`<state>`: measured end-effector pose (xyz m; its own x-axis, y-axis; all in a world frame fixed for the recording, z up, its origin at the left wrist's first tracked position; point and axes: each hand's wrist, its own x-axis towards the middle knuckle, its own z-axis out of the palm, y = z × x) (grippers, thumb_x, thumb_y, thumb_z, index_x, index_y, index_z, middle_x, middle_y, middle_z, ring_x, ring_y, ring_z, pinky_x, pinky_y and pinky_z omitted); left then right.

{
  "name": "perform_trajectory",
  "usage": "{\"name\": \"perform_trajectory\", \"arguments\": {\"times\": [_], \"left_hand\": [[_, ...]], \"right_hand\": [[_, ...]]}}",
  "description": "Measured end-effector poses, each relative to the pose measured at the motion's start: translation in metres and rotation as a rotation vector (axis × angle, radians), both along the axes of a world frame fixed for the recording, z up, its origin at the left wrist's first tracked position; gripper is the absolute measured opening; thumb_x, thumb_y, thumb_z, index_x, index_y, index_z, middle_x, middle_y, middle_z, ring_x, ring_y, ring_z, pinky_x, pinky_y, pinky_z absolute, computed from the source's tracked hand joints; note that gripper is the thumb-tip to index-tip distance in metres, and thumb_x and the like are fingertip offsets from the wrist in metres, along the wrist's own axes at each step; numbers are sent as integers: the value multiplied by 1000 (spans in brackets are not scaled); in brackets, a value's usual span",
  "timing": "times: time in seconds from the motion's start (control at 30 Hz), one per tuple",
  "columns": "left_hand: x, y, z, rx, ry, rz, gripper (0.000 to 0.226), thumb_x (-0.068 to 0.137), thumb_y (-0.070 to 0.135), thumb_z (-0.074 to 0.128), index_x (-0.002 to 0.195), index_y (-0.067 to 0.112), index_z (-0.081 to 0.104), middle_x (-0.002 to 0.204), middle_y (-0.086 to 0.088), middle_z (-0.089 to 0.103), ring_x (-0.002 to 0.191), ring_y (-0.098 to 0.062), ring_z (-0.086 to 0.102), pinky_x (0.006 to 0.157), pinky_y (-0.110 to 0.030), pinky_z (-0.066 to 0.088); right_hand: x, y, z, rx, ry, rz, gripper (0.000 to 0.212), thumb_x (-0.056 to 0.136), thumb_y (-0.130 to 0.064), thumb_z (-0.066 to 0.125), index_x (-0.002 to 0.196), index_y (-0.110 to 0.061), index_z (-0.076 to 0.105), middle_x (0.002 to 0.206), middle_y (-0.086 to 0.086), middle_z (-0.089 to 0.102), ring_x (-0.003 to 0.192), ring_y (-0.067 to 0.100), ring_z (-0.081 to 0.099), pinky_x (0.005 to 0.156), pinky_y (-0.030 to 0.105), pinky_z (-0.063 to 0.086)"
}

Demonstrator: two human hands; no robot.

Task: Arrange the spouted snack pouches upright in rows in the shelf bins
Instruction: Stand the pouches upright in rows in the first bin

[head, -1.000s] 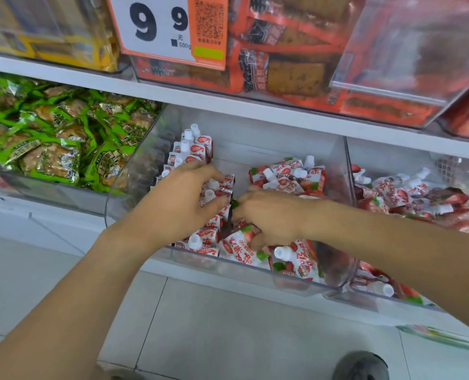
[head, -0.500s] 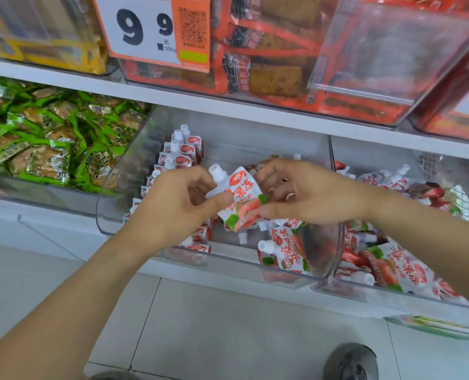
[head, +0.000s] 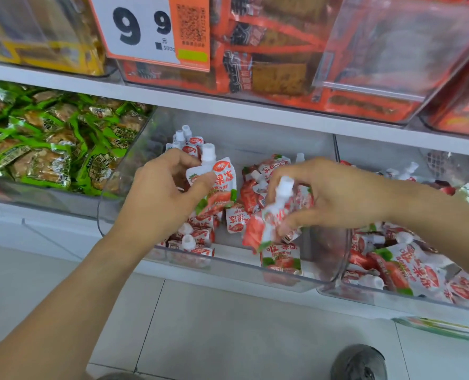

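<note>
Two spouted snack pouches are held above a clear shelf bin (head: 227,272) on a store shelf. The left pouch (head: 216,182), white with red fruit print, is kept upright, spout on top, pinched between thumb and fingers of the left hand (head: 162,193) above a row of standing pouches (head: 192,237) at the bin's left side. The right pouch (head: 271,218), tilted and slightly blurred, is gripped by the curled fingers of the right hand (head: 334,196) over loose pouches (head: 258,185) lying jumbled in the middle of the same bin. More pouches are heaped in the neighbouring bin (head: 408,270) to the right. Green-wrapped snacks (head: 49,144) are seen in the bin to the left, and a price sign (head: 151,28) reading 9 9 is hung from the shelf above.
</note>
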<state>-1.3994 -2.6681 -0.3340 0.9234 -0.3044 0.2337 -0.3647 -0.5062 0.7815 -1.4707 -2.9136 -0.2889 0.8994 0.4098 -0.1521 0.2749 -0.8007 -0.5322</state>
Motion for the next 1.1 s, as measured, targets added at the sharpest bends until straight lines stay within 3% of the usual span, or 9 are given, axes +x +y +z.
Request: {"name": "perform_trajectory", "arguments": {"times": [0.1,0.2,0.3,0.43,0.53,0.63,0.77,0.87,1.1], "left_hand": [[-4,-5,0,-156,76,-53,21,79,40,69,92,23,69,78,5,73,71,-4,68,64,-16,53],[-3,-6,-1,-258,162,-112,13,87,29,63,95,24,71,83,8,75,77,-5,70,67,-20,55],[-1,-1,-4,-273,176,-85,17,94,28,55,95,25,72,85,8,76,79,-5,70,71,-20,54],[4,3,-6,-365,292,-44,28,100,36,46,107,21,68,97,3,74,92,-15,70,87,-38,55],[8,17,-15,99,4,-40,30,93,43,51,117,26,59,111,9,64,100,-8,61,88,-28,47],[2,23,-29,400,-67,-214,45,84,51,57,122,27,55,109,8,62,96,-8,58,79,-22,44],[-2,25,-35,432,-13,-262,52,80,53,63,126,39,44,103,13,63,82,1,59,70,-17,47],[-1,24,-32,418,-22,-260,50,83,52,62,128,38,44,105,15,62,82,3,53,71,-18,45],[3,26,-32,388,13,-288,44,86,50,58,127,40,42,109,15,63,84,-3,57,78,-29,51]], "right_hand": [[9,18,-5,331,-80,-135,43,71,-38,80,101,-12,63,103,4,67,98,17,65,89,37,52],[28,33,-21,375,-99,-210,49,70,-51,75,111,-27,61,130,-3,57,118,6,56,105,36,45],[38,41,-34,582,55,-189,56,76,-38,78,121,-14,56,120,-2,67,114,13,63,99,42,50],[42,38,-37,666,54,-290,41,77,-17,80,110,-5,58,100,-2,74,96,14,71,85,35,57],[58,22,-34,750,94,-451,36,80,-11,75,113,-8,63,110,3,73,93,16,72,71,30,60],[90,11,-43,446,94,-658,57,75,-41,80,123,-17,60,137,-5,56,88,14,73,77,26,56],[134,28,-67,68,-149,-525,51,69,-35,87,108,-15,61,114,0,64,107,18,62,86,24,47],[148,46,-79,1,-260,-517,66,65,-38,89,116,-7,61,110,2,59,105,18,57,82,23,43],[146,34,-101,76,-287,-382,96,67,-35,88,138,-9,29,122,4,58,105,20,62,89,39,54]]}}
